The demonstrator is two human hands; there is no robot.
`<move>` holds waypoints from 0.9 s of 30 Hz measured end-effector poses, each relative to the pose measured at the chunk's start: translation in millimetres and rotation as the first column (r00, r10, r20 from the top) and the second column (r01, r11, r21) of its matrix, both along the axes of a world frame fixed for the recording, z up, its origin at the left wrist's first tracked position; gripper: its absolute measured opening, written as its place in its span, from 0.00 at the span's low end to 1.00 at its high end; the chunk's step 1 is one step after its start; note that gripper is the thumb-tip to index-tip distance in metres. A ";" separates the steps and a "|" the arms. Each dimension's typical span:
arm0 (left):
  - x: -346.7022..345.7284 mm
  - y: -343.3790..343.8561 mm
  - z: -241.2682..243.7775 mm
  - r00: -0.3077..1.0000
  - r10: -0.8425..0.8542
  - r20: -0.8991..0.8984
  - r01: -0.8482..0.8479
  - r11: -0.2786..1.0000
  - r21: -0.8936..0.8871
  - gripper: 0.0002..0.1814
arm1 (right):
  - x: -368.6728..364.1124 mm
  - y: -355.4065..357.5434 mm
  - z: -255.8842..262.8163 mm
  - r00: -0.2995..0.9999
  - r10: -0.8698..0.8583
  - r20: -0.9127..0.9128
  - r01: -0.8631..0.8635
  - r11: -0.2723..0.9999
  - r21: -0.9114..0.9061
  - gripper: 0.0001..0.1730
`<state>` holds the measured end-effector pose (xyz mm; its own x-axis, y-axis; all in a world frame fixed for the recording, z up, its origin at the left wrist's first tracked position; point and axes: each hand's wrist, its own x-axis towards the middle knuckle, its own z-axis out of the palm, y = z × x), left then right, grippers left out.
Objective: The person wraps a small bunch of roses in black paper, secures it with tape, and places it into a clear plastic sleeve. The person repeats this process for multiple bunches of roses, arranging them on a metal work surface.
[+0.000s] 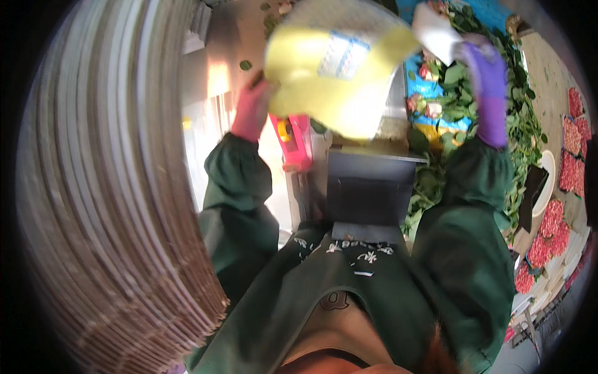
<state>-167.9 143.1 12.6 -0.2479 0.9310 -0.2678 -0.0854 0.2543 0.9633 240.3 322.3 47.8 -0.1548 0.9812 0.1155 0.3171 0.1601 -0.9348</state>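
Note:
A yellow, partly see-through wrapping sheet (308,93) with a printed label (343,55) is spread in front of me, blurred by motion. My left hand (252,110), in a pink glove, grips its left edge. My right hand (486,89), in a purple glove, is raised at the upper right. Its fingers close on a blurred white sheet (437,32), which meets the yellow sheet's right corner; whether the two are joined, I cannot tell. Below the yellow sheet are a pink tape dispenser (299,152) with a yellow roll and a dark panel (371,187).
A tall stack of cardboard (117,187) rises close on my left. Cut roses (432,110) with leafy stems (518,117) lie on blue and yellow plastic under my right arm. Bunches of pinkish-red flowers (553,233) stand at the far right, near a white rounded rim (545,187).

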 end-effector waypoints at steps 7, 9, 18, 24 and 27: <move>-38.0 52.0 -61.1 0.703 0.004 -0.711 -0.129 0.984 -0.121 0.31 | -31.6 -210.4 36.4 0.842 0.047 0.538 -0.264 0.905 0.334 0.05; -39.8 48.2 -79.1 0.506 0.162 -0.847 -0.128 0.985 0.112 0.45 | -48.8 -267.6 -7.3 0.712 0.200 0.673 -0.322 0.945 0.059 0.11; 42.2 -184.2 12.5 0.992 0.044 -0.122 -0.050 0.998 -0.045 0.23 | -60.5 -240.5 -98.2 0.842 0.153 -0.517 -0.522 -0.012 -0.853 0.20; 97.6 -279.6 -8.3 0.882 0.196 0.428 -0.101 0.967 -0.236 0.22 | -39.9 -234.4 -104.6 0.821 -0.311 -0.479 -0.297 0.484 -0.823 0.22; 116.3 -262.4 -17.2 0.820 0.190 0.540 -0.077 0.971 -0.226 0.21 | -47.6 -251.7 -120.7 0.851 0.005 -0.525 -0.333 0.778 -0.532 0.20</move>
